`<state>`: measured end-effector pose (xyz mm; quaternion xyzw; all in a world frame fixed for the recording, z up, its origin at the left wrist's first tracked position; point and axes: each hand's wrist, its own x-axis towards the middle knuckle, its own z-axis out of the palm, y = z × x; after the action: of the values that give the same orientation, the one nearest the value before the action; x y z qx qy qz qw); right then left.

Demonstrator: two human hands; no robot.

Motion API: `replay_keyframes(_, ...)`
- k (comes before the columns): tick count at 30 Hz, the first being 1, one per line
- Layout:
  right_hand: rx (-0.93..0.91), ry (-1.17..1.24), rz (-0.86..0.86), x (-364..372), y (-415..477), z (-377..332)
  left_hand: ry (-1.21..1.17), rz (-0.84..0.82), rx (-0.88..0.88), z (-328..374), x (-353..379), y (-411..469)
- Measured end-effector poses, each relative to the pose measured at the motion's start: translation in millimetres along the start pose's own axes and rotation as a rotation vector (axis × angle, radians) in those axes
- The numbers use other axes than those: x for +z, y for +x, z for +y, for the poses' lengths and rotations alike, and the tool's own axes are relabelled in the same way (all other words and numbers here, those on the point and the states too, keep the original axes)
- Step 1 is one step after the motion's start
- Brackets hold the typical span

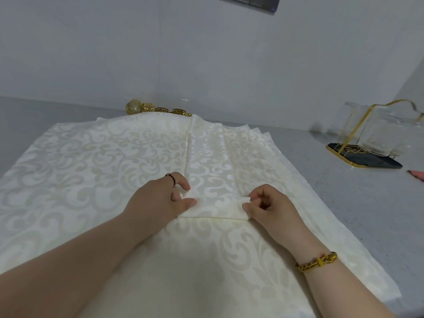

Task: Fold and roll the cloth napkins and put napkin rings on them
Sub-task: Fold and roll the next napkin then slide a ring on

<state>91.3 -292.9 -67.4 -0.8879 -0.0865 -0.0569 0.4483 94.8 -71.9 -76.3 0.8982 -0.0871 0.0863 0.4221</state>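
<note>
Holding clear glasses (378,134), rack (376,162) stands right of napkins (91,157).

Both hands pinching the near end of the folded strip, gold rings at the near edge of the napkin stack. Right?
No. The head view shows the rings at the far edge of the stack, by the wall. The left hand and right hand do pinch the near end of the strip.

The napkins (91,157) partly hide the napkin rings (160,109); a pink item (416,175) is cropped.
</note>
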Motion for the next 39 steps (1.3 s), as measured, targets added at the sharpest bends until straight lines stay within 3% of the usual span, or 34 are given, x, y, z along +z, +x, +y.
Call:
replay_keyframes(4, -0.112, -0.183, 0.040, 2, 1, 1, 0.226, 0.083, 0.199, 3, -1, -4)
replay_keyframes(7, -0.338, -0.327, 0.087, 5, -1, 1, 0.340, -0.050, 0.357, 6, -5, -8)
replay_keyframes(11, -0.413, -0.461, -0.050, -3, -8, 4, 0.412, -0.168, 0.319, 2, -10, -17)
replay_keyframes(16, -0.415, -0.573, -0.096, -5, -14, 0, 0.541, -0.150, 0.342, 11, -7, -14)
replay_keyframes(23, -0.450, -0.519, -0.177, -20, -42, -13, 0.662, -0.233, 0.373, 28, -12, -47)
replay_keyframes(27, -0.323, -0.427, -0.243, -25, -59, -9, 0.573, -0.262, 0.311, 33, -19, -67)
replay_keyframes(33, -0.077, -0.101, -0.200, -18, -40, -15, 0.210, -0.213, 0.045, 28, -24, -38)
replay_keyframes(36, -0.036, -0.062, -0.149, -10, -32, -14, 0.126, -0.200, -0.032, 20, -22, -30)
replay_keyframes(39, -0.052, -0.126, -0.111, -4, -28, -14, 0.105, -0.204, -0.002, 19, -22, -31)
